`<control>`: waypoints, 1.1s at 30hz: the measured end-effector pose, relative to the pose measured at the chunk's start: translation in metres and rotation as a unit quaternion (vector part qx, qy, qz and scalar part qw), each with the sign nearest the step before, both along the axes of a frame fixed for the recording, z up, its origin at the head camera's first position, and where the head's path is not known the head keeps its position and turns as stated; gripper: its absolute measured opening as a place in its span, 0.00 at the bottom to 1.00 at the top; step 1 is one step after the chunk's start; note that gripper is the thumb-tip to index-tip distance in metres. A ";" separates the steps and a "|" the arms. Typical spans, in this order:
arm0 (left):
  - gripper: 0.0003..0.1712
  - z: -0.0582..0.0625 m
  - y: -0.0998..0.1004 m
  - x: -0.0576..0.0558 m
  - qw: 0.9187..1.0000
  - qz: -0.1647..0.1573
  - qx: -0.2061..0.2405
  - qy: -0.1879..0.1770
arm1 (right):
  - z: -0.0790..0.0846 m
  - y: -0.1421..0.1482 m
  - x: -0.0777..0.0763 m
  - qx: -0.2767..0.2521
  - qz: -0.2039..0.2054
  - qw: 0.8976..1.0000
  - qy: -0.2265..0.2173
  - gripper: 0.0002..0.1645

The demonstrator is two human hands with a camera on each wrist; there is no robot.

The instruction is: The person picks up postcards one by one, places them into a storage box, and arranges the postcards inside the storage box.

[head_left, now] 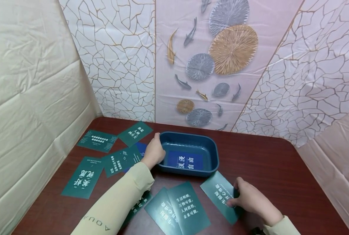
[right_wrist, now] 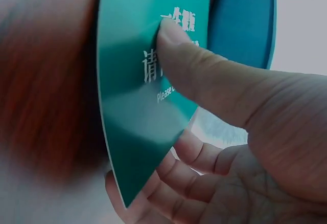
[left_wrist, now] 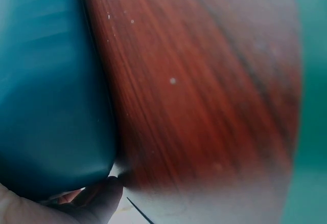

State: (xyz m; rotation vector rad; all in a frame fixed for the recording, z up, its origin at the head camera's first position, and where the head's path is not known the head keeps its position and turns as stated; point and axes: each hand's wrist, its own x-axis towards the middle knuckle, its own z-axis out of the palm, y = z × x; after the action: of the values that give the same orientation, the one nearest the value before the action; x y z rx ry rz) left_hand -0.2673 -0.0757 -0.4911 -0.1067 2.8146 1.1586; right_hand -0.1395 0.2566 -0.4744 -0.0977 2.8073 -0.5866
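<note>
My left hand (head_left: 154,153) grips the left end of a dark blue rectangular basin (head_left: 211,151). A blue card (head_left: 175,159) with white writing lies flat on the basin's bottom. In my right hand (head_left: 253,198) a green card (right_wrist: 134,101) is pinched, the thumb on its printed face and the fingers behind. This card is held at a slant by the basin's front right corner. Left of it, two green cards lie overlapping, a plain-printed one (head_left: 188,209) partly over a paler one (head_left: 159,212). The left wrist view shows the basin's outer wall (left_wrist: 51,91) and a few fingers.
Several green cards lie on the left of the dark red wooden table (head_left: 259,163), including one with large writing (head_left: 83,179). A blue card (head_left: 141,148) is partly covered there. Another green card (head_left: 137,207) shows beneath my left sleeve. Patterned cloth (head_left: 127,65) hangs behind the table.
</note>
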 end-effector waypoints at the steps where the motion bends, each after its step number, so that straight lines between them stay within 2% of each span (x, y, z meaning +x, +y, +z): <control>1: 0.45 0.000 0.000 0.000 1.000 0.000 0.001 0.001 | 0.001 0.002 0.000 -0.001 -0.001 1.000 0.001 0.35; 6: 0.45 0.000 0.000 0.000 1.000 0.000 0.004 0.000 | 0.010 0.014 -0.001 -0.009 0.004 1.000 0.016 0.29; 15: 0.44 0.002 0.000 0.001 1.000 0.002 0.007 -0.002 | 0.025 0.032 -0.008 -0.020 0.014 0.999 0.033 0.11; 23: 0.44 0.001 0.000 0.001 1.000 0.005 0.005 -0.001 | 0.041 0.044 -0.011 -0.013 -0.002 0.996 0.093 0.07; 27: 0.44 0.000 0.000 0.000 1.000 0.004 0.004 0.000 | 0.044 0.043 -0.010 -0.014 -0.022 0.988 0.150 0.07; 33: 0.45 -0.001 0.000 0.000 1.000 0.005 0.008 0.001 | 0.047 0.034 -0.009 -0.038 -0.077 0.968 0.234 0.08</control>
State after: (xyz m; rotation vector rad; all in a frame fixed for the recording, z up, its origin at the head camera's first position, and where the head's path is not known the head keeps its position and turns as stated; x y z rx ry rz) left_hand -0.2677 -0.0757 -0.4917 -0.1193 2.8084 1.1842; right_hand -0.1486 0.2910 -0.4270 -0.0345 3.2705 -0.7981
